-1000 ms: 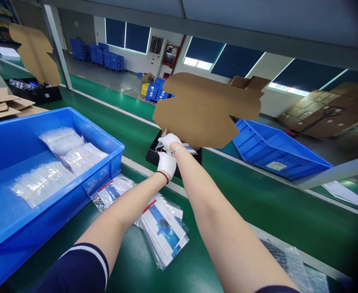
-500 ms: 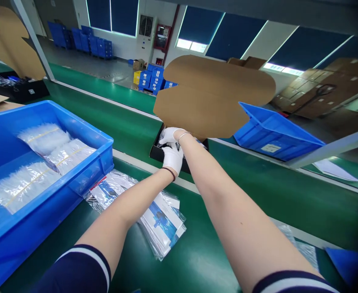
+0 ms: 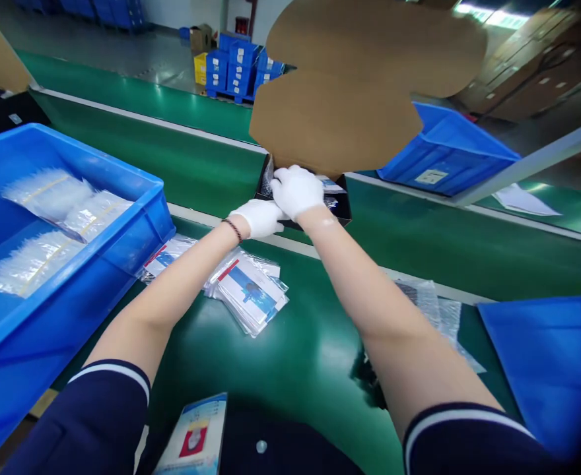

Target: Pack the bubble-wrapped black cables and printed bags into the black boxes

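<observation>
Just past the tabletop [image 3: 310, 356]: black box [image 3: 342, 208], long side left to right | right hand [image 3: 296, 191] over it, nearer; left hand [image 3: 259, 218] at front left | can't tell what either grip holds

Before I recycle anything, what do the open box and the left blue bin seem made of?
Open box: probably cardboard; its raised flap looks matt brown, stiff and notched, its walls black. Left blue bin: likely moulded plastic, semi-gloss, judging by soft highlights along its rim.

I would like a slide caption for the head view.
White-gloved left hand and right hand at an open black box, bagged papers nearby.
</observation>
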{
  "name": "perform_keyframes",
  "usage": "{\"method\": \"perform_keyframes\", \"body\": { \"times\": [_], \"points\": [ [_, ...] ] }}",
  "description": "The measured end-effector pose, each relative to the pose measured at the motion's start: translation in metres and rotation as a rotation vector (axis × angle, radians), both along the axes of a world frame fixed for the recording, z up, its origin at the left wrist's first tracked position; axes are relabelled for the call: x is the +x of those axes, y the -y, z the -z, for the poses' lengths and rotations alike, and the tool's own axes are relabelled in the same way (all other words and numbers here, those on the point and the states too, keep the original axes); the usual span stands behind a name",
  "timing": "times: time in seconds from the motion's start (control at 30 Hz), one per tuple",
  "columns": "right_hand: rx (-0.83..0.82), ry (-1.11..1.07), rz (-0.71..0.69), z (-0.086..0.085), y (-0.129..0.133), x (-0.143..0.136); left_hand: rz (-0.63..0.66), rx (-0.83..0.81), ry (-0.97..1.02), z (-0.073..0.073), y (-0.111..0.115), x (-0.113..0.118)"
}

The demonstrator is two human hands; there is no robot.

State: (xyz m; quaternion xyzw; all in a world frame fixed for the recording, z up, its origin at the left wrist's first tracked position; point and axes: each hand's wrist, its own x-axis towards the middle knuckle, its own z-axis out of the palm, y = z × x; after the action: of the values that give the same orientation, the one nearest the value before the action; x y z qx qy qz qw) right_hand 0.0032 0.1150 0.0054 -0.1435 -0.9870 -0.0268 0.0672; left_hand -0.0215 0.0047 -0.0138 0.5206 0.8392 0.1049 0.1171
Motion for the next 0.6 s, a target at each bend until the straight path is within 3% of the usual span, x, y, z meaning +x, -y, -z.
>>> {"method": "perform_keyframes", "body": {
  "times": [0.03, 0.1, 0.17, 0.23, 0.3, 0.4, 0.5, 0.6],
  "points": [
    [-0.023, -0.064, -0.024, 0.001, 0.010, 0.027, -0.021, 0.005, -0.017, -0.004, 0.016, -0.003],
    [-0.122, 0.020, -0.095, 0.010, 0.034, 0.082, -0.148, 0.052, -0.068, -0.014, 0.047, -0.005],
    [-0.261, 0.200, -0.209, 0.029, 0.050, 0.128, -0.280, 0.155, -0.091, -0.025, 0.074, 0.006],
    [-0.399, 0.303, -0.135, 0.056, 0.048, 0.152, -0.245, 0.256, -0.049, -0.032, 0.089, 0.023],
    [-0.611, 0.335, 0.075, 0.081, 0.033, 0.150, -0.144, 0.261, -0.012, -0.032, 0.091, 0.036],
    [-0.924, 0.376, 0.152, 0.097, 0.011, 0.129, -0.063, 0.140, -0.015, -0.028, 0.087, 0.045],
    [-1.000, 0.352, 0.169, 0.085, 0.004, 0.131, -0.001, 0.079, -0.054, -0.027, 0.087, 0.058],
    [-0.929, 0.125, 0.244, 0.064, 0.007, 0.143, 0.027, 0.103, -0.051, -0.026, 0.086, 0.069]
  ]
}}
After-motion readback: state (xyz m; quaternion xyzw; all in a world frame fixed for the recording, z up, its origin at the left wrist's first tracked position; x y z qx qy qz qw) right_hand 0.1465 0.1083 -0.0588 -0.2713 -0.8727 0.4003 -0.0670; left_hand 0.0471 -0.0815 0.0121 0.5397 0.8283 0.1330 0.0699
